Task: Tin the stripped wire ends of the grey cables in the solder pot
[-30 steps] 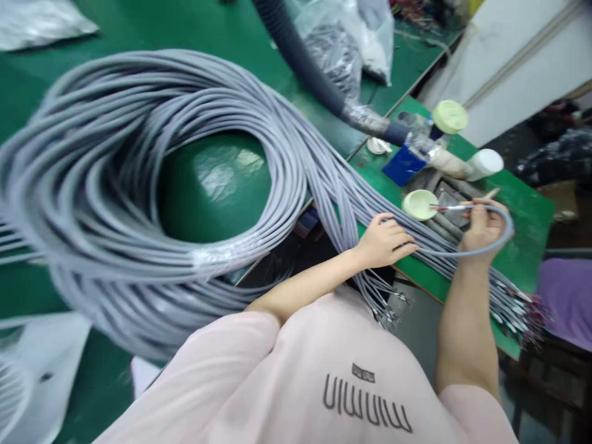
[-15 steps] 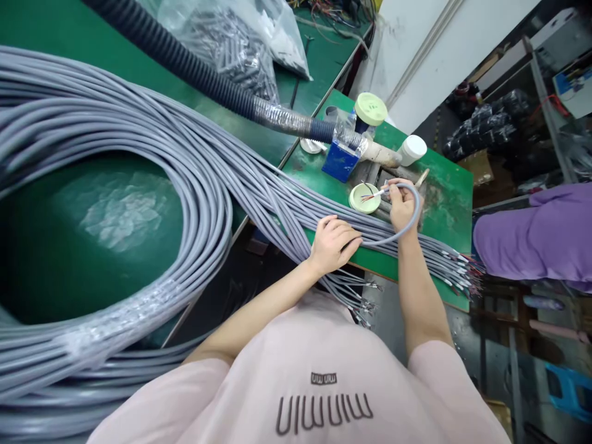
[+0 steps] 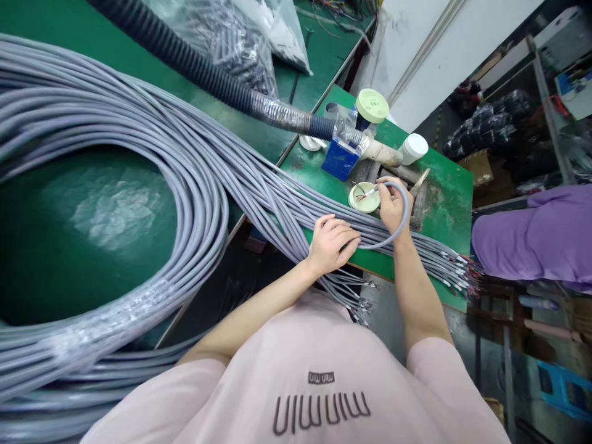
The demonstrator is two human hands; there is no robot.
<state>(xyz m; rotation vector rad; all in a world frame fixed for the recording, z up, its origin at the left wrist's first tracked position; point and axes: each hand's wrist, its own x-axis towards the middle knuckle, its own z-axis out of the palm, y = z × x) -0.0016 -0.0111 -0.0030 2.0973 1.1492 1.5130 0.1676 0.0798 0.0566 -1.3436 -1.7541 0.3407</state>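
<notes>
My right hand (image 3: 394,203) pinches one grey cable (image 3: 406,213) near its stripped end, and the cable bends back in a loop. Its thin coloured wires (image 3: 363,196) are over a small pale green tub (image 3: 356,203). My left hand (image 3: 332,243) lies over the bundle of grey cables (image 3: 287,213), fingers bent and resting on them; whether it grips any cable is hard to see. At the right, the bundle ends in white-marked tips with loose coloured wires (image 3: 465,271).
A black ribbed hose (image 3: 198,71) reaches a blue box (image 3: 340,159). A white jar (image 3: 413,148) and a green-lidded container (image 3: 372,105) stand behind. Large cable coils (image 3: 198,185) fill the left. A person in purple (image 3: 531,237) is at the right.
My right hand has moved slightly left with the looped cable, bringing the wire ends further into the tub. My left hand has hardly moved.
</notes>
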